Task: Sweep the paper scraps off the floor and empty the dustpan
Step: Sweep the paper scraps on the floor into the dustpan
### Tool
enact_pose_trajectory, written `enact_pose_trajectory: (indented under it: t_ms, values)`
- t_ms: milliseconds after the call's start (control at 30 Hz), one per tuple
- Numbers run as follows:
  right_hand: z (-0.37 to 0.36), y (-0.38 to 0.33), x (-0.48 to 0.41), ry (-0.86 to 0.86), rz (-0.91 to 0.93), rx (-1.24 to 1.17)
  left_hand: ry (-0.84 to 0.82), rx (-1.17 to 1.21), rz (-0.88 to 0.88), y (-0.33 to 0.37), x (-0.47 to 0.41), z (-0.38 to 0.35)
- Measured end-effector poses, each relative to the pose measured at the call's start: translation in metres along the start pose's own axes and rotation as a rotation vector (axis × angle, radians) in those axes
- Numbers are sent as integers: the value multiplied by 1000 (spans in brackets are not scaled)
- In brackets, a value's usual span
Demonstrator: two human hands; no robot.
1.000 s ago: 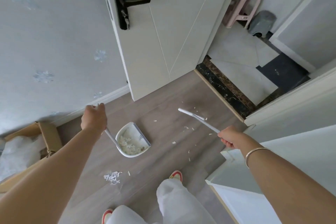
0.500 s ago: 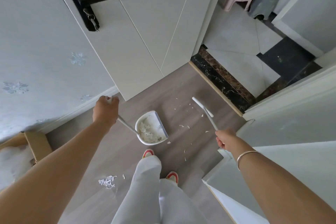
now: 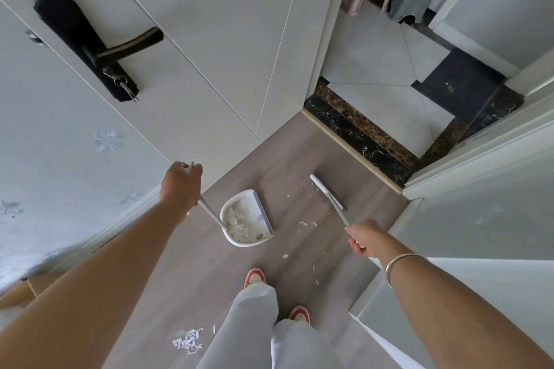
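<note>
1. The left arm reaches forward from the lower left. The left hand [image 3: 180, 186] is curled in a fist round the top of the dustpan's long handle [image 3: 209, 213].
2. That handle slants down and to the right to the white dustpan [image 3: 239, 243], which sits low over the wooden floor [image 3: 168, 278] ahead of the person's feet; whether it touches the floor cannot be told.
3. The dustpan's straight grey lip [image 3: 263, 213] faces right, toward the broom. Paper scraps [image 3: 239, 225] fill the pan.
4. The right arm reaches in from the lower right. The right hand [image 3: 361, 238] grips the broom's thin handle, fingers wrapped round it.
5. The handle runs up and left to the broom head [image 3: 325, 190], whose long axis lies diagonally, upper left to lower right, near the dustpan's mouth but apart from it.
6. Loose scraps [image 3: 304, 223] lie between pan and broom; a small pile [image 3: 187, 344] lies near the left leg.
</note>
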State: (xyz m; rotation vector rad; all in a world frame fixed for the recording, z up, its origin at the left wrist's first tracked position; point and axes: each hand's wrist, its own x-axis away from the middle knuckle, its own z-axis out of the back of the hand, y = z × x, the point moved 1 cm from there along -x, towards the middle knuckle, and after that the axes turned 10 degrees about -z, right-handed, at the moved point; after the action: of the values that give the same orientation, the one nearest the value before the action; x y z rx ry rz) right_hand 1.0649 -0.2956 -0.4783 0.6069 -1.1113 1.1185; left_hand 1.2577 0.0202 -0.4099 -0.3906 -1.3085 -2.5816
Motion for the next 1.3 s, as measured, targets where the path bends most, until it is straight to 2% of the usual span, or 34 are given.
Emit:
enact_pose_trajectory:
  t_ms: [400, 833, 1000, 1200, 1300]
  values:
    - [-32, -44, 18, -49, 24, 144, 14, 9, 15, 4, -30, 17]
    - [-56, -31, 37, -38, 73, 571, 83, 22, 39, -18, 3, 36]
    - [-47, -7, 50, -19, 106, 747, 112, 8, 41, -30, 34, 39]
    - [-16, 25, 69, -79, 136, 929, 159, 14, 54, -41, 71, 41]
    - [23, 19, 71, 22, 132, 936, 164, -18, 32, -39, 85, 38]
